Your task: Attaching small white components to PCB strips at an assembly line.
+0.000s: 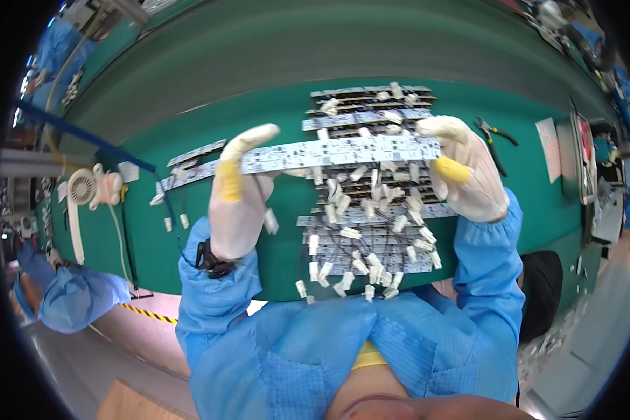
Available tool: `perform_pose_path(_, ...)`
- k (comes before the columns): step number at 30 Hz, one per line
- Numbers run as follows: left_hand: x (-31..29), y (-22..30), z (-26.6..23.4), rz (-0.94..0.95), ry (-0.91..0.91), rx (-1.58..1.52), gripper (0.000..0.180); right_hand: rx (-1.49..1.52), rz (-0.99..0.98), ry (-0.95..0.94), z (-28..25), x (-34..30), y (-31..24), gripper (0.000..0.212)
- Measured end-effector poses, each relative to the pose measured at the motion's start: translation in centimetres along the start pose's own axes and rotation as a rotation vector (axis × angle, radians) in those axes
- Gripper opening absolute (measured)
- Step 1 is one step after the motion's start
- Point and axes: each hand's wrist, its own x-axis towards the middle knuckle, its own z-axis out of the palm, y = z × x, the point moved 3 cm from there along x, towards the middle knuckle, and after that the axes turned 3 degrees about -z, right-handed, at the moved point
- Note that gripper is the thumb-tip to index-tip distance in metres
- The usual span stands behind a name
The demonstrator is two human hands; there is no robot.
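Both of my hands wear white gloves with yellow bands. Between them, level above the bench, is a long white circuit board strip (343, 150) dotted with small parts. My left hand (236, 206) is closed on its left end, thumb and fingers pinching the edges. Its right end sits in the bent fingers of my right hand (469, 171). Under the strip lies a pile of similar circuit boards (416, 260), with dark wires and several white plug connectors (374, 259) spread over it. A black wrist strap (213, 260) circles my left wrist.
More board strips (199, 152) lie left on the green mat (280, 273). Pliers (495, 136) and a paper sheet (549, 150) are at right, beside a tray (581, 161). A small fan (84, 187) stands far left, near a co-worker's blue sleeve (77, 297).
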Motion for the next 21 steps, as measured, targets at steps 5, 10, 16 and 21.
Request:
perform_pose_path(5, 2.9, 5.4, -6.5, 0.182, 0.299, 0.365, 0.019, 0.023, 0.000, -0.059, 0.2, 0.0, -0.1, 0.073)
perform_pose_path(10, 4.7, 4.4, -24.2, -0.042, 0.301, 1.037, 0.018, -0.016, 0.024, -0.116, 0.6, 0.1, -0.4, 0.073)
perform_pose_path(16, 5.3, 3.6, -22.7, 0.072, 0.389, 1.554, 0.036, -0.228, 0.012, -0.051, 0.1, 0.4, -1.9, 0.055)
perform_pose_path(21, 2.9, 8.3, -10.7, 0.276, 0.420, 1.469, 0.040, -0.672, -0.046, 0.192, -4.8, 6.8, -3.2, 0.034)
